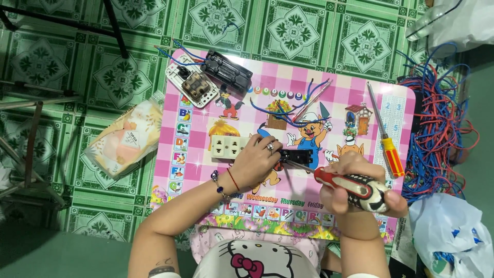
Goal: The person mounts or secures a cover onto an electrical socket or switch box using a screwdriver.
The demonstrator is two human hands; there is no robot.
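My left hand, with a ring and bracelets, presses down on a cream socket panel and the black module fixed at its right end. My right hand is closed around the red and black handle of a screwdriver. Its metal shaft points left, with the tip at the black module. Both rest on a small pink checked children's table printed with cartoon pictures.
A second screwdriver with an orange handle lies at the table's right. A black casing and a switch plate sit at the far left corner, blue wire at the middle. Tangled red and blue wires and plastic bags lie on the green tiled floor.
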